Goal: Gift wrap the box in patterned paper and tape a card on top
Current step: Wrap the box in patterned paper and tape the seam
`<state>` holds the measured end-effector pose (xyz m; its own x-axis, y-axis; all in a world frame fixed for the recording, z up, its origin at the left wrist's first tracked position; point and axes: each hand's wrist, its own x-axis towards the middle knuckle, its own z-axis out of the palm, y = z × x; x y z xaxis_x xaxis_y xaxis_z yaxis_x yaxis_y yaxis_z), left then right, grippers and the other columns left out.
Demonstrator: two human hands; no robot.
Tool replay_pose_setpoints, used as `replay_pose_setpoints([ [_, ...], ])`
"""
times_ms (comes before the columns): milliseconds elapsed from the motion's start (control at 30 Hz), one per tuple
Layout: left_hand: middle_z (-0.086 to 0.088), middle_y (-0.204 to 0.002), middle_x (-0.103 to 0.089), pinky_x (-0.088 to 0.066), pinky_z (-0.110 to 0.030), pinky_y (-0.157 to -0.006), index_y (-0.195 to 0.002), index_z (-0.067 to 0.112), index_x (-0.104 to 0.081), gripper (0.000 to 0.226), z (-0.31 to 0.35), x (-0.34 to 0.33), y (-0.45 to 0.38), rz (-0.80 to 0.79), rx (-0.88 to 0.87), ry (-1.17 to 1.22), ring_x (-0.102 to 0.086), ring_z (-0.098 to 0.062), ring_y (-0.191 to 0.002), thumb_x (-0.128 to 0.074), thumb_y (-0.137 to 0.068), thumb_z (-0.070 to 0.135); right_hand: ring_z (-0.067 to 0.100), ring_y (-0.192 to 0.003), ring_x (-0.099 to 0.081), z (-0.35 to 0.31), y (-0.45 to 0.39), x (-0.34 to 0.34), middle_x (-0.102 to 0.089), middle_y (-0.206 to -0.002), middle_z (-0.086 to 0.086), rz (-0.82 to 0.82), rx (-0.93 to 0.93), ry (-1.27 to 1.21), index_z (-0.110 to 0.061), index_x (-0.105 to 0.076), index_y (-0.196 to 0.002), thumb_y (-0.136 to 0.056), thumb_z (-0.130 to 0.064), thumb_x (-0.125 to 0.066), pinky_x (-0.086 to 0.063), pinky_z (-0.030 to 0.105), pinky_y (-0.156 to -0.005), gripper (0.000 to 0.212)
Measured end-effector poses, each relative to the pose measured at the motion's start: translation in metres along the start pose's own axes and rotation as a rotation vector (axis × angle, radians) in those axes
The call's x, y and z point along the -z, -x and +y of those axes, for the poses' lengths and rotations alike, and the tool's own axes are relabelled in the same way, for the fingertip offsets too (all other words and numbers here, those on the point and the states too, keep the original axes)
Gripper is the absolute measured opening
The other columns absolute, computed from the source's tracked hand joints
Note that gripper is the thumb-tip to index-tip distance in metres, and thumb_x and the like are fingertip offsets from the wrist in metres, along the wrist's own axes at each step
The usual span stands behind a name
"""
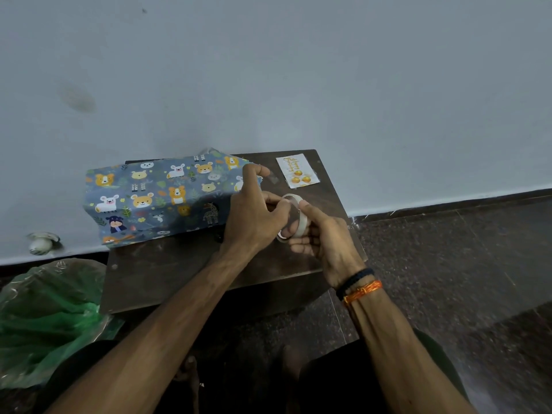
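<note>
While both hands work at the tape, the dark wooden bench (167, 273) carries everything: the box under its patterned paper (155, 198) takes up the far left part, its long axis running left to right along the wall, with the paper draped loosely and its right end not yet folded shut. To the right of that, at the far right corner of the bench, the card (297, 171) lies flat, apart from the paper. The left hand (254, 213) is the nearer one to the box, hovering just over its right end; its thumb and forefinger pinch a strip of clear tape (270, 176) drawn up and away, the other fingers curled near the roll. The right hand (322, 234) sits just right of it, fingers curled round the tape roll (294, 218), forefinger laid on the rim. I judge the strip is about to be torn off, then carried a short way left onto the paper's open end, which lies beside and slightly beyond the left hand
</note>
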<state>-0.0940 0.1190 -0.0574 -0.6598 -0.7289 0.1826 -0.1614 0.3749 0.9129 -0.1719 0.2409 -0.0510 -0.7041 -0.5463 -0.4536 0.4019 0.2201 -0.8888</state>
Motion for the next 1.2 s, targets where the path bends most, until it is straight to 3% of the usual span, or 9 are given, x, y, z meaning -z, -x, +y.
replay_pose_setpoints([
  [267,0.002,-0.077,-0.076,-0.062,-0.046,-0.071,-0.121,0.022,-0.036,0.053,-0.009,0.003,-0.003,-0.042,-0.002,0.008,-0.073,-0.014,-0.065,-0.071,-0.083,0.008,0.018,-0.063,-0.072,-0.002,-0.008,0.009,-0.077,-0.089,0.021,0.086,-0.077,-0.037,0.001,-0.072,-0.099,-0.096,-0.041,-0.067,-0.063,0.027,-0.061,0.042],
  [433,-0.002,-0.073,-0.075,-0.061,-0.047,-0.074,-0.12,0.022,-0.038,0.053,-0.005,0.002,-0.003,-0.082,0.048,0.082,-0.073,-0.019,-0.064,-0.072,-0.083,0.007,0.02,-0.067,-0.076,0.006,-0.015,0.016,-0.077,-0.077,0.014,0.251,-0.002,0.035,-0.002,-0.072,-0.094,-0.09,-0.032,-0.076,-0.063,0.033,-0.072,0.03],
  [567,-0.009,-0.072,-0.073,-0.063,-0.039,-0.067,-0.123,0.018,-0.043,0.047,0.0,0.003,-0.002,-0.147,0.168,0.255,-0.072,-0.025,-0.065,-0.062,-0.086,-0.004,0.019,-0.066,-0.076,0.008,-0.015,0.021,-0.076,-0.078,0.013,0.326,0.02,0.117,-0.005,-0.071,-0.097,-0.087,-0.018,-0.081,-0.063,0.033,-0.068,0.02],
  [733,-0.009,-0.061,-0.062,-0.043,-0.028,-0.047,-0.118,0.013,-0.052,0.037,0.006,0.003,-0.003,-0.186,0.284,0.375,-0.055,-0.017,-0.051,-0.051,-0.085,-0.004,0.014,-0.059,-0.075,0.009,-0.015,0.024,-0.076,-0.074,0.008,0.38,0.072,0.366,-0.014,-0.064,-0.109,-0.085,-0.012,-0.081,-0.065,0.033,-0.068,0.03],
  [867,-0.007,-0.058,-0.057,-0.034,-0.027,-0.045,-0.116,0.013,-0.054,0.036,0.008,0.003,-0.003,-0.226,0.324,0.475,-0.048,-0.016,-0.049,-0.045,-0.086,-0.005,0.013,-0.055,-0.073,0.013,-0.018,0.025,-0.075,-0.071,0.006,0.43,0.121,0.554,-0.016,-0.063,-0.115,-0.085,-0.018,-0.082,-0.065,0.036,-0.066,0.035],
  [1000,-0.005,-0.058,-0.054,-0.032,-0.027,-0.047,-0.117,0.013,-0.054,0.038,0.008,0.005,-0.003,-0.253,0.352,0.532,-0.045,-0.015,-0.049,-0.043,-0.085,-0.006,0.02,-0.086,-0.071,0.013,-0.018,0.024,-0.071,-0.089,-0.002,0.51,0.241,0.813,-0.02,-0.069,-0.109,-0.081,-0.032,-0.081,-0.061,0.041,-0.086,0.033],
  [1033,-0.004,-0.058,-0.054,-0.032,-0.027,-0.047,-0.118,0.012,-0.053,0.039,0.008,0.006,-0.003,-0.26,0.353,0.54,-0.045,-0.014,-0.05,-0.043,-0.085,-0.006,0.018,-0.086,-0.07,0.011,-0.017,0.024,-0.07,-0.088,-0.004,0.492,0.281,0.784,-0.022,-0.07,-0.105,-0.082,-0.033,-0.08,-0.06,0.041,-0.085,0.027],
  [1100,-0.004,-0.058,-0.053,-0.032,-0.027,-0.047,-0.119,0.011,-0.053,0.039,0.008,0.007,-0.002,-0.27,0.348,0.549,-0.045,-0.014,-0.05,-0.043,-0.085,-0.006,0.013,-0.078,-0.071,0.004,-0.016,0.021,-0.072,-0.086,0.0,0.358,0.311,0.496,-0.022,-0.072,-0.098,-0.086,-0.028,-0.079,-0.061,0.036,-0.075,0.015],
  [1200,-0.004,-0.059,-0.053,-0.034,-0.027,-0.047,-0.121,0.011,-0.053,0.04,0.009,0.009,-0.001,-0.282,0.338,0.54,-0.045,-0.014,-0.051,-0.044,-0.086,-0.005,0.014,-0.078,-0.068,-0.008,-0.011,0.013,-0.073,-0.092,0.006,0.071,0.218,0.018,-0.01,-0.074,-0.107,-0.09,-0.019,-0.075,-0.06,0.027,-0.071,0.019],
])
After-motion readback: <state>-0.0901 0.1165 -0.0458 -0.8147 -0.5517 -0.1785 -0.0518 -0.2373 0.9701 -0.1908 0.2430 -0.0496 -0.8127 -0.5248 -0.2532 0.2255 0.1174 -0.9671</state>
